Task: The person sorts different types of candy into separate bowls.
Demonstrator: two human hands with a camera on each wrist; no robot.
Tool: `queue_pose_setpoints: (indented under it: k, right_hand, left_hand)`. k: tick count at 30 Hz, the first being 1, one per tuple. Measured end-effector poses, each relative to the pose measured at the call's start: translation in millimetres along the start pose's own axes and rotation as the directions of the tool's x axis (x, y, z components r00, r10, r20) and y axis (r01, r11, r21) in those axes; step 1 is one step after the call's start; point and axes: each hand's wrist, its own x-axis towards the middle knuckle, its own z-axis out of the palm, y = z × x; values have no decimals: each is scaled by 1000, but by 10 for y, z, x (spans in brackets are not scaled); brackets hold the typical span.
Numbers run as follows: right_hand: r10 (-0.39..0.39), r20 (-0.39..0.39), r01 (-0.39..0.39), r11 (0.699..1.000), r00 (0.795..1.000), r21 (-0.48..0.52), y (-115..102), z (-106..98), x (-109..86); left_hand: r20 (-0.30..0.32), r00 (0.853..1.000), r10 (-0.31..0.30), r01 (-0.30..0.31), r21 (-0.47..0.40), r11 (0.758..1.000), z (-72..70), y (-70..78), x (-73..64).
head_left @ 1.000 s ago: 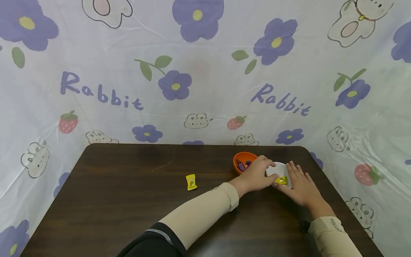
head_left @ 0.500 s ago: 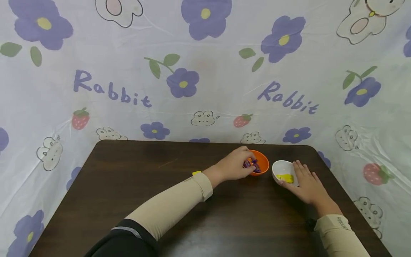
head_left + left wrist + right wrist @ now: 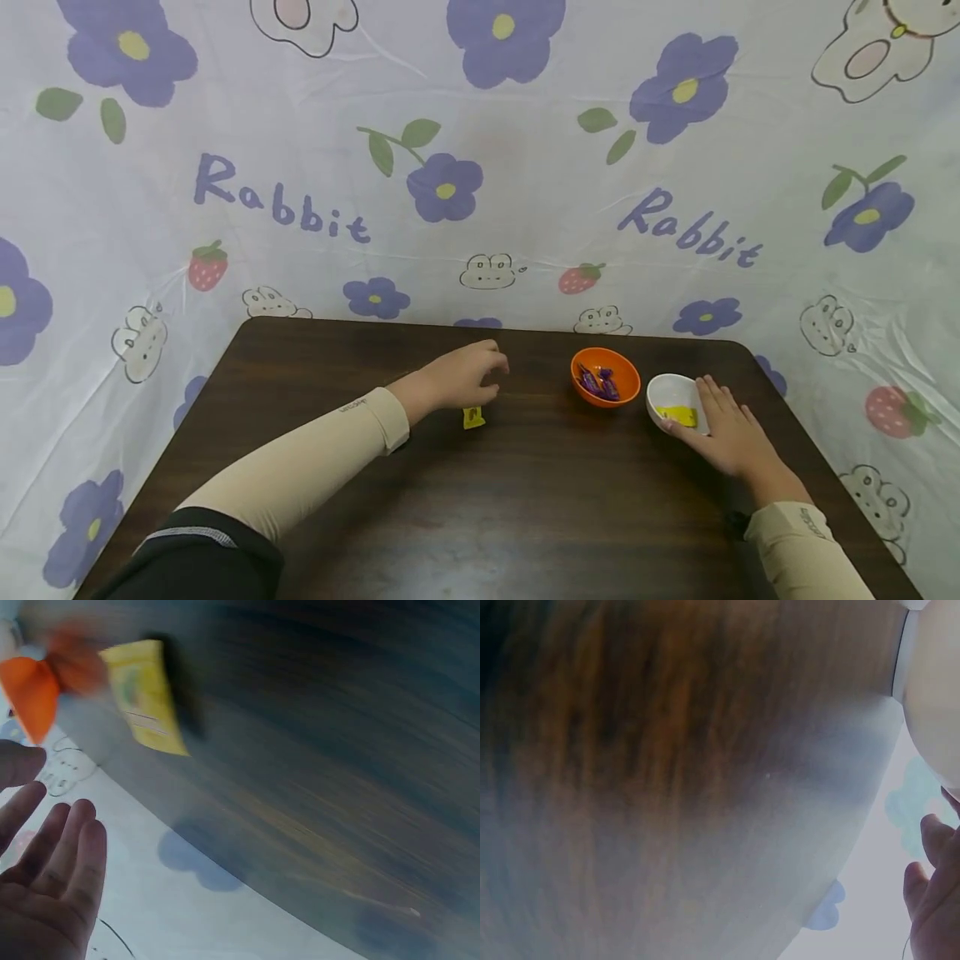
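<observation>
A yellow wrapped candy lies on the dark wooden table, just under my left hand. That hand hovers with loosely bent fingers and nothing between them; the left wrist view shows its fingers apart from the yellow candy. At the right, my right hand rests with straight fingers against the side of a white bowl. Inside this bowl is yellow-wrapped candy. In the right wrist view the white bowl shows only partly, beside the fingertips.
An orange bowl holding purple wrapped candies stands left of the white bowl. The table ends at the back against a patterned cloth with flowers and rabbits.
My left hand has moved left from the white bowl, past the orange bowl, to above the loose yellow candy. The right hand stays at the white bowl. The head view has shifted slightly.
</observation>
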Motion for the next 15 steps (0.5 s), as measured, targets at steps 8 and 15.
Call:
queue_pose_setpoints:
  k: [8, 15]
  right_hand:
    - [-6, -7, 6, 1000, 1000, 11, 38, 16, 4]
    - [-7, -14, 7, 1000, 1000, 16, 29, 25, 1]
  left_hand:
    - [134, 991, -25, 24, 4, 1000, -41, -116, -236]
    - [227, 974, 16, -31, 64, 997, -52, -128, -276]
